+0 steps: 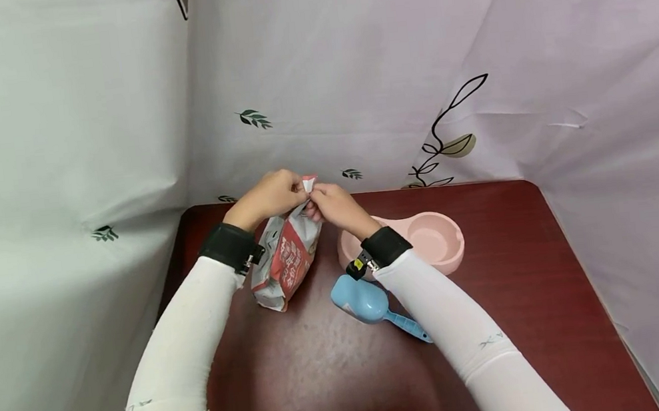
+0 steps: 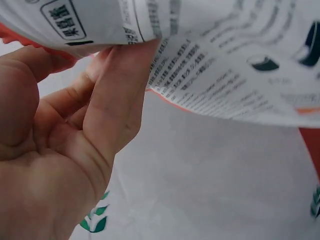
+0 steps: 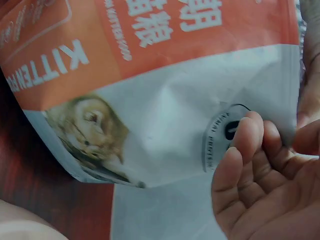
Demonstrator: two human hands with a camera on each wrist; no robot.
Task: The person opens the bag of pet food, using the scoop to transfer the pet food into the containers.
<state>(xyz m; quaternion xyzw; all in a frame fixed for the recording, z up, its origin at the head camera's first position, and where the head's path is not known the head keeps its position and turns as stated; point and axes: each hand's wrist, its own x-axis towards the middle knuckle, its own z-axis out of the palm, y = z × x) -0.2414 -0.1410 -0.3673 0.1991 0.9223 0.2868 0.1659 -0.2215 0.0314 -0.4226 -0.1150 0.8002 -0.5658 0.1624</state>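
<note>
A bag of kitten food (image 1: 289, 256), white with an orange-red panel, stands upright on the table, leaning a little. My left hand (image 1: 271, 195) pinches the bag's top edge from the left. On the other side, my right hand (image 1: 338, 208) pinches the same edge with thumb and fingers, close to the left hand. A small red-and-white corner of the bag sticks up between both hands. In the left wrist view, printed text covers the bag (image 2: 200, 65) above the fingers. The right wrist view shows a cat picture on its front. Whether the bag's mouth is parted cannot be seen.
A light blue scoop (image 1: 366, 302) lies in front of the bag, its handle toward the right forearm. Behind that wrist sits a pink double bowl (image 1: 458, 252), partly covered by the arm. White patterned cloth (image 1: 351, 62) surrounds the dark red table (image 1: 300, 383).
</note>
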